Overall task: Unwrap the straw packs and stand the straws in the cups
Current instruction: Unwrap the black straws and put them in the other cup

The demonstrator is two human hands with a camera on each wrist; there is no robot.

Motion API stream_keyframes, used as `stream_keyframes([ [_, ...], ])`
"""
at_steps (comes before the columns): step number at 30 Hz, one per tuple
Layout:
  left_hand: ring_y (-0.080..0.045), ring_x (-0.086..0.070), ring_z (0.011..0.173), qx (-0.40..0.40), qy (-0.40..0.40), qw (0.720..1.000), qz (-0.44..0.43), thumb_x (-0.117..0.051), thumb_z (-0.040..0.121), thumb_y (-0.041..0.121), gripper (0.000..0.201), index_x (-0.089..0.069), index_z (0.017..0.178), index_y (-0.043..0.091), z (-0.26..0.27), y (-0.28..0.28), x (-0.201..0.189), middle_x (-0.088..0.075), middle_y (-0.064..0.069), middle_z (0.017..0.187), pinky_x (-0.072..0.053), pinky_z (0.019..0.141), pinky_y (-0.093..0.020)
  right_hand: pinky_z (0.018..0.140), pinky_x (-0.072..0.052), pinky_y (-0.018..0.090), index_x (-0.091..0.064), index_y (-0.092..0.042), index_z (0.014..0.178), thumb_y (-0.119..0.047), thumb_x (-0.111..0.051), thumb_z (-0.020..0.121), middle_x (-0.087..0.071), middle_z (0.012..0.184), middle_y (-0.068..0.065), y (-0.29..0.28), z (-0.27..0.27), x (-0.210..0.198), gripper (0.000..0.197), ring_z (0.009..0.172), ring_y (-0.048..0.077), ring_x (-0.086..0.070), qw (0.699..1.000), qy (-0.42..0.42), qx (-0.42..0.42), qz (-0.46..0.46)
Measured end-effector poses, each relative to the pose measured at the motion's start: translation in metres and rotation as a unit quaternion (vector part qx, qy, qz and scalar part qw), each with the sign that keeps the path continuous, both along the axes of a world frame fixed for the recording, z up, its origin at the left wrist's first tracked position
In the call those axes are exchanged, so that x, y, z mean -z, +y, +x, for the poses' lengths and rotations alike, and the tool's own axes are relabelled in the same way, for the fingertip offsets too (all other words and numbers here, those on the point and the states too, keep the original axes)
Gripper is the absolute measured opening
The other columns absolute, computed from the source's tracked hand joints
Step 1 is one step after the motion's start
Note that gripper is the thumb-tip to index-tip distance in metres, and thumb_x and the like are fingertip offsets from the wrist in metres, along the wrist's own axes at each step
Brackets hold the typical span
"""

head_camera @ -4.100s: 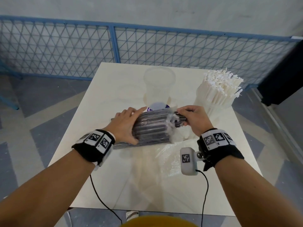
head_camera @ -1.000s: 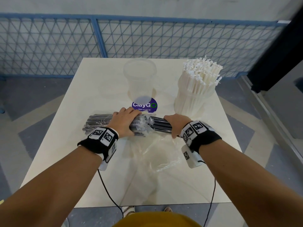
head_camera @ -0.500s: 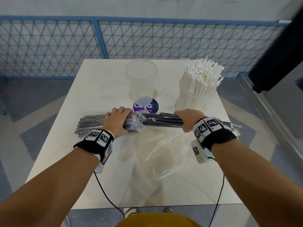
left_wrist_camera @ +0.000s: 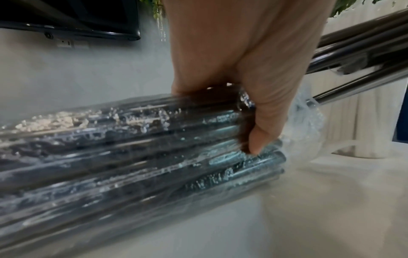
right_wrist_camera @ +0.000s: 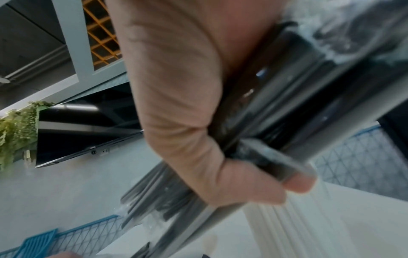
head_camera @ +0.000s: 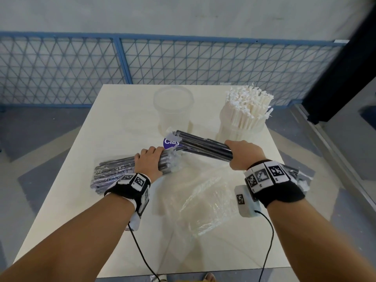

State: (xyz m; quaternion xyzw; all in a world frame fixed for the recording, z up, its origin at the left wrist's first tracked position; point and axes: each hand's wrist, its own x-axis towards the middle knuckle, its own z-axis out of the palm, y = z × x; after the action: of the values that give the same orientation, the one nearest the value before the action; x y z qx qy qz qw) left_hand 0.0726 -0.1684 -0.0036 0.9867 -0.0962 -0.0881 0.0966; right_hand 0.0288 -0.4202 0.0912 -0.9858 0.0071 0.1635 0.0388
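My left hand (head_camera: 150,159) grips the open end of a clear-wrapped pack of black straws (head_camera: 114,171) that lies on the table; the left wrist view shows the thumb (left_wrist_camera: 262,129) pressed on the wrap (left_wrist_camera: 132,148). A bundle of bare black straws (head_camera: 203,146) is held in my right hand (head_camera: 240,153), lifted off the table and slanting up toward the far left. In the right wrist view the fingers (right_wrist_camera: 293,181) curl round this bundle (right_wrist_camera: 309,97). An empty clear cup (head_camera: 173,106) stands behind the bundle's tip. A second cup (head_camera: 240,129) is packed with white straws (head_camera: 248,102).
A crumpled empty plastic wrap (head_camera: 203,196) lies on the white table (head_camera: 122,231) between my forearms. A purple round sticker (head_camera: 169,142) lies before the empty cup. A blue mesh fence (head_camera: 183,62) runs behind the table. Cables hang from both wrist cameras.
My right hand has drawn a bundle of black straws out of the pack to the right and raised it, its far end swinging up toward the empty cup. The left hand kept its hold.
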Motion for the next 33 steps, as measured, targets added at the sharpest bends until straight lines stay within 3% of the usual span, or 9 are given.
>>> stream_keyframes([
  [10,-0.033,-0.039,0.123,-0.017,0.048,0.999,0.002,-0.069,0.074,0.033,0.076,-0.029,0.138,0.019,0.002,-0.002,-0.006,-0.041,-0.009,0.134,-0.029,0.105,-0.046,0.063,-0.04,0.029,-0.048,-0.02,0.108,-0.006,-0.06,0.072,-0.054,0.082,0.0,-0.002,0.001,-0.011,0.041,0.074,0.024,-0.052,0.992,-0.063,0.001,0.114],
  [15,-0.028,-0.038,0.129,-0.017,0.124,0.981,-0.15,-0.076,0.071,0.033,0.095,-0.017,0.145,0.023,0.011,0.0,-0.016,-0.037,-0.006,0.142,-0.033,0.108,-0.044,0.054,-0.036,0.025,-0.047,-0.018,0.098,-0.001,-0.063,0.067,-0.054,0.077,0.001,0.02,0.007,0.008,0.04,0.071,0.025,-0.054,0.971,-0.058,-0.022,0.229],
  [16,-0.025,-0.042,0.125,-0.054,0.136,0.956,-0.254,-0.072,0.076,0.026,0.09,-0.016,0.146,0.02,0.015,0.004,-0.023,-0.036,-0.006,0.143,-0.037,0.105,-0.037,0.057,-0.038,0.025,-0.048,-0.017,0.101,-0.001,-0.063,0.067,-0.055,0.078,0.002,0.021,0.008,0.012,0.041,0.071,0.025,-0.055,0.971,-0.055,-0.019,0.233],
  [18,-0.019,-0.052,0.1,-0.17,0.118,0.835,-0.509,-0.056,0.087,0.018,0.063,-0.027,0.142,0.017,0.023,0.011,-0.046,-0.045,-0.006,0.135,-0.042,0.088,-0.023,0.061,-0.041,0.027,-0.05,-0.014,0.106,0.0,-0.064,0.067,-0.056,0.08,0.003,0.021,0.01,0.017,0.044,0.072,0.025,-0.056,0.972,-0.044,-0.018,0.231],
  [20,-0.016,-0.051,0.092,-0.261,0.073,0.713,-0.647,-0.045,0.09,0.033,0.039,-0.044,0.128,0.024,0.029,0.015,-0.071,-0.054,0.0,0.114,-0.037,0.087,-0.03,0.063,-0.042,0.028,-0.05,-0.012,0.109,-0.001,-0.065,0.067,-0.057,0.082,0.003,0.024,0.013,0.02,0.046,0.075,0.024,-0.056,0.973,-0.026,-0.037,0.226],
  [21,-0.016,-0.052,0.094,-0.272,0.065,0.694,-0.664,-0.04,0.093,0.041,0.031,-0.049,0.119,0.028,0.033,0.015,-0.08,-0.055,0.003,0.108,-0.036,0.088,-0.033,0.064,-0.042,0.028,-0.051,-0.012,0.11,-0.001,-0.065,0.067,-0.057,0.083,0.002,0.027,0.014,0.02,0.047,0.075,0.024,-0.056,0.973,-0.017,-0.051,0.223],
  [25,-0.016,-0.056,0.077,-0.258,0.037,0.748,-0.611,-0.044,0.092,0.044,0.033,-0.062,0.09,0.017,0.038,0.005,-0.091,-0.064,-0.006,0.092,-0.043,0.072,-0.027,0.067,-0.048,0.031,-0.05,-0.016,0.11,-0.004,-0.067,0.064,-0.057,0.083,0.0,0.044,0.022,0.024,0.05,0.078,0.024,-0.058,0.975,-0.011,-0.079,0.206],
  [28,-0.017,-0.057,0.064,-0.271,-0.004,0.732,-0.625,-0.051,0.089,0.027,0.021,-0.062,0.075,0.016,0.038,0.002,-0.089,-0.067,-0.008,0.073,-0.046,0.06,-0.022,0.067,-0.049,0.031,-0.049,-0.015,0.112,-0.004,-0.069,0.063,-0.057,0.085,0.001,0.054,0.027,0.026,0.054,0.077,0.023,-0.058,0.974,-0.005,-0.082,0.211],
  [33,-0.025,-0.057,0.072,-0.29,-0.031,0.706,-0.645,-0.047,0.084,0.013,0.021,-0.057,0.067,0.018,0.046,-0.008,-0.097,-0.066,-0.006,0.067,-0.045,0.069,-0.033,0.065,-0.045,0.028,-0.051,-0.012,0.106,-0.002,-0.07,0.062,-0.064,0.087,0.007,0.065,0.032,0.032,0.049,0.077,0.025,-0.059,0.961,-0.027,-0.055,0.27],
])
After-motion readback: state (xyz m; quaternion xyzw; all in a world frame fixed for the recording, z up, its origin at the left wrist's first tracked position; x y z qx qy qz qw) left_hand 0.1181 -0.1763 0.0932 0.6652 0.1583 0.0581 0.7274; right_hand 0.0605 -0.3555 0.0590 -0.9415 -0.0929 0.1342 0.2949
